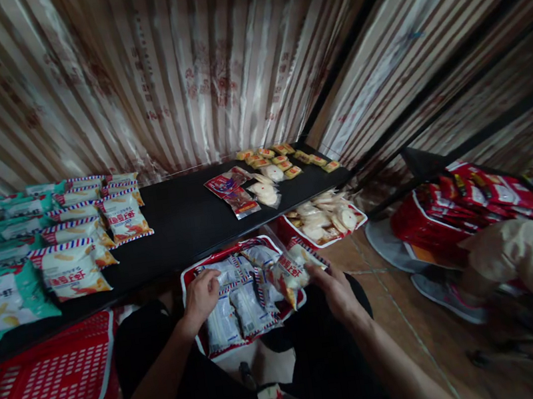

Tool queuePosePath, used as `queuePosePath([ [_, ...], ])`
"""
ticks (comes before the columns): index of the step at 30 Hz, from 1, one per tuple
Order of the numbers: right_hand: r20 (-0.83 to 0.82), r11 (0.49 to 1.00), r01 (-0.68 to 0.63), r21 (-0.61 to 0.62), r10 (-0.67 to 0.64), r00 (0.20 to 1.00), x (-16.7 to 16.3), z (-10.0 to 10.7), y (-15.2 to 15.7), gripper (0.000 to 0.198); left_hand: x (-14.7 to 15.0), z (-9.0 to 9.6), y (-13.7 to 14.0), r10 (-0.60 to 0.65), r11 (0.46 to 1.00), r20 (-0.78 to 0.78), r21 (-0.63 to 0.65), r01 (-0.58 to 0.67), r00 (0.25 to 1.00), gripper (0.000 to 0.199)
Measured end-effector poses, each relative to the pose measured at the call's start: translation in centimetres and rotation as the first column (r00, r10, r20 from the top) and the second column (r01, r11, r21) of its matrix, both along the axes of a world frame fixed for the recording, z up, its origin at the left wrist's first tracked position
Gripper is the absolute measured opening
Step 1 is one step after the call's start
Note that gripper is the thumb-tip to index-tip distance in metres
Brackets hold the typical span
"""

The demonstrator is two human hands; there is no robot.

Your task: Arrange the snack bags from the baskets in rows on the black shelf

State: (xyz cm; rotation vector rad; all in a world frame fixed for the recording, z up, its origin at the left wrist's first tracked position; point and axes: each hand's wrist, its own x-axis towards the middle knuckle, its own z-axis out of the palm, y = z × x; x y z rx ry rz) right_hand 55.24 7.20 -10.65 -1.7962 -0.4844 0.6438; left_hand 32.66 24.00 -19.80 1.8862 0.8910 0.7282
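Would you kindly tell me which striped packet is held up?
The packet in the right hand; the other striped packets rest in the basket or on the table.

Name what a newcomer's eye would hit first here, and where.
Probably the small red basket at the person's knees, with the right hand holding a snack bag over its right side. Next, the rows of teal bags and white bags on the left of the black table. A bigger red basket fills the lower left.
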Motion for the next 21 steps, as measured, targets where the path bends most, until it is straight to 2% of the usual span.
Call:
queuePosePath([
  [2, -0.228, 0.991, -0.026, 0.135, 0.057, 0.972, -1.1, 0.5, 1.1, 0.032, 0.1, 0.4, -0.6, -0.024, 0.996, 0.018, -0.083, 0.025, 1.000, 0.026],
  [4, -0.364, 0.981, -0.053, 0.186, 0.118, 0.924, -2.2, 0.7, 2.2, 0.028, 0.1, 1.1, -1.5, -0.059, 0.963, 0.091, -0.256, 0.080, 0.994, 0.034],
  [6, -0.430, 0.971, -0.104, 0.217, 0.191, 0.882, -3.3, 0.8, 3.2, 0.027, -0.2, 2.3, -2.3, -0.048, 0.831, 0.256, -0.526, 0.181, 0.966, 0.043],
  [7, -0.450, 0.965, -0.129, 0.229, 0.222, 0.865, -3.7, 0.8, 3.7, 0.028, -0.4, 3.0, -2.6, -0.024, 0.757, 0.323, -0.612, 0.228, 0.946, 0.046],
  [8, -0.464, 0.959, -0.150, 0.239, 0.248, 0.850, -4.2, 0.9, 4.2, 0.028, -0.7, 3.7, -2.9, 0.006, 0.694, 0.374, -0.669, 0.265, 0.927, 0.050],
  [9, -0.474, 0.954, -0.166, 0.250, 0.270, 0.838, -4.6, 0.9, 4.7, 0.029, -1.0, 4.3, -3.1, 0.026, 0.654, 0.406, -0.698, 0.291, 0.914, 0.052],
  [11, -0.483, 0.942, -0.200, 0.271, 0.313, 0.818, -5.5, 0.8, 5.7, 0.030, -1.4, 5.4, -3.3, 0.043, 0.608, 0.447, -0.721, 0.332, 0.893, 0.056],
  [13, -0.487, 0.927, -0.239, 0.288, 0.357, 0.798, -6.3, 0.8, 6.6, 0.030, -1.9, 6.1, -3.3, 0.031, 0.580, 0.481, -0.722, 0.376, 0.876, 0.057],
  [15, -0.491, 0.914, -0.266, 0.308, 0.392, 0.778, -7.3, 0.7, 7.3, 0.032, -2.2, 6.4, -3.3, 0.019, 0.575, 0.497, -0.715, 0.397, 0.867, 0.054],
  [18, -0.475, 0.908, -0.294, 0.298, 0.408, 0.780, -8.5, 0.8, 8.1, 0.040, -2.8, 6.3, -3.1, 0.092, 0.609, 0.475, -0.722, 0.328, 0.875, 0.048],
  [21, -0.427, 0.897, -0.387, 0.215, 0.443, 0.788, -9.5, 1.0, 8.3, 0.049, -3.3, 5.9, -2.7, 0.225, 0.635, 0.462, -0.737, 0.231, 0.858, 0.047],
])
